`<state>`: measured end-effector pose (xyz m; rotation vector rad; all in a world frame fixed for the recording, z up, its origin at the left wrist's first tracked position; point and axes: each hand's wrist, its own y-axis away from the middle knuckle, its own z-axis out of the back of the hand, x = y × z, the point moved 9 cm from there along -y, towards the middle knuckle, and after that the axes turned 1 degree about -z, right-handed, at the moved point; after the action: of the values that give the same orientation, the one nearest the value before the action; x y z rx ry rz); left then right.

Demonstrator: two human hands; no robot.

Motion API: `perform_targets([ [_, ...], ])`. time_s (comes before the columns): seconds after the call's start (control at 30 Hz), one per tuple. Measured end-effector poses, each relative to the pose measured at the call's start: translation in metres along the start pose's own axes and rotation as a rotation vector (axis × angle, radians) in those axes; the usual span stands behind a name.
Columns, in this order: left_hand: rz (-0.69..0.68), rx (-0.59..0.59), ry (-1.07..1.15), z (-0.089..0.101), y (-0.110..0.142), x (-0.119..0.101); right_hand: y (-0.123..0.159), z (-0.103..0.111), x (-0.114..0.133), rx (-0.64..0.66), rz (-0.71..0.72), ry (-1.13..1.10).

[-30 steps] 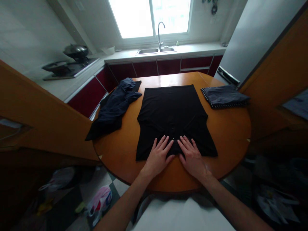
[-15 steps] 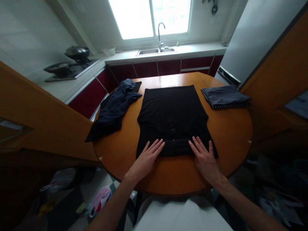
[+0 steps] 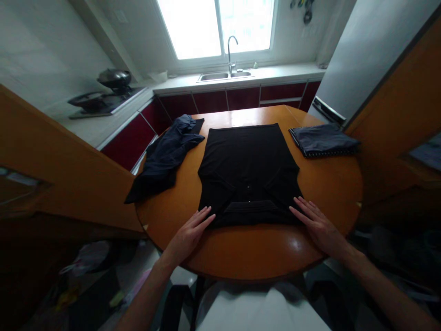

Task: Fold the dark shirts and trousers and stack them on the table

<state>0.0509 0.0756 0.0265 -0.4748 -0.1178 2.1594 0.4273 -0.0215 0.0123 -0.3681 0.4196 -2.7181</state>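
Observation:
A black shirt (image 3: 248, 158) lies spread flat on the round wooden table (image 3: 248, 253), its collar and small buttons toward me. At its near left corner rests my left hand (image 3: 191, 229), fingers stretched out, the tips touching the cloth. My right hand (image 3: 319, 225) lies at the near right corner, also with fingers extended on the fabric. Neither hand grips anything. The shirt's sleeves appear folded in on its near half, though black on black makes the layers hard to separate.
Crumpled dark clothes (image 3: 168, 149) hang partly over the table's left edge. A folded stack of clothes (image 3: 324, 140) sits at the right. Beyond are a counter with a sink (image 3: 225, 76), a stove with a wok (image 3: 115, 79), and a fridge (image 3: 370, 55).
Both my hands have moved apart, from the collar area out to the shirt's near left and right corners. The near corners now look drawn in and rounder.

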Motion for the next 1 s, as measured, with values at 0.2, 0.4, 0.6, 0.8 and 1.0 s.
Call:
perform_targets([
  [0.2, -0.139, 0.008, -0.019, 0.003, -0.002, -0.001, -0.005, 0.004, 0.005, -0.009, 0.122, -0.095],
  [0.4, -0.211, -0.005, -0.030, 0.005, 0.000, 0.002, -0.007, 0.006, 0.004, -0.016, 0.138, -0.114],
  [0.6, -0.220, -0.084, 0.003, 0.015, -0.001, 0.006, -0.008, 0.004, 0.003, 0.032, 0.121, -0.119],
  [0.8, -0.186, -0.107, -0.004, 0.016, -0.003, 0.009, -0.008, -0.003, -0.001, 0.125, 0.130, -0.132],
  [1.0, -0.159, -0.103, 0.030, 0.019, -0.008, 0.010, -0.011, 0.001, 0.000, 0.169, 0.118, -0.182],
])
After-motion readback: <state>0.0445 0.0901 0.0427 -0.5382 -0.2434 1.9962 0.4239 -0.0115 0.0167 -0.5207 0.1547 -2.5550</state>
